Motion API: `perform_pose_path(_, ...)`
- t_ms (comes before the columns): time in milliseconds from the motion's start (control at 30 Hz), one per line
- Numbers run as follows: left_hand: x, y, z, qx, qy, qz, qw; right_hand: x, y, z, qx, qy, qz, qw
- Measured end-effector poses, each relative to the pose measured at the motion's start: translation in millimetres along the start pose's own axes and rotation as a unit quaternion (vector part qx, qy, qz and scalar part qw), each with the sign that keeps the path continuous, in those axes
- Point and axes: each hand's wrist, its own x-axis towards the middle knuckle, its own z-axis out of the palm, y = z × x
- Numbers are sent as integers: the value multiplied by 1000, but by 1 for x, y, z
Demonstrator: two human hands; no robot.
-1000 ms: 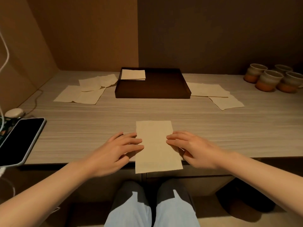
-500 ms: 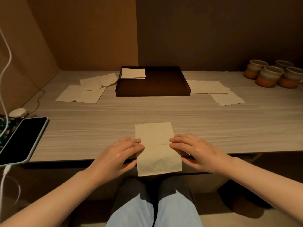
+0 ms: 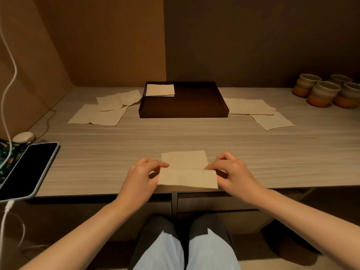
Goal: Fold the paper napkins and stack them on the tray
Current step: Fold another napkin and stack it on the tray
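A beige paper napkin (image 3: 187, 168) lies at the near table edge, its near half lifted and bent up along a crosswise crease. My left hand (image 3: 143, 178) pinches the raised half's left edge, and my right hand (image 3: 231, 174) pinches its right edge. The dark brown tray (image 3: 183, 109) sits at the back centre with folded napkins (image 3: 160, 90) stacked in its far left corner. Unfolded napkins lie left of the tray (image 3: 105, 112) and right of the tray (image 3: 259, 112).
A phone (image 3: 25, 170) on a white cable lies at the left table edge, with a small white case (image 3: 23, 137) behind it. Several ceramic cups (image 3: 325, 90) stand at the back right. Walls close the desk at the back and left.
Both hands went from resting flat on the napkin's sides to pinching its near half, which has come up off the table edge and now bends toward the far half.
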Motion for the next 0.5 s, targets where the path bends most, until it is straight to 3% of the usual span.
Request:
perform_pose_path(233,11,18,7,1,65,-70,995,30,-15,1,96,17,185,978)
perform_pose_path(500,10,12,11,11,71,-81,994,40,-23,7,75,-9,237,968)
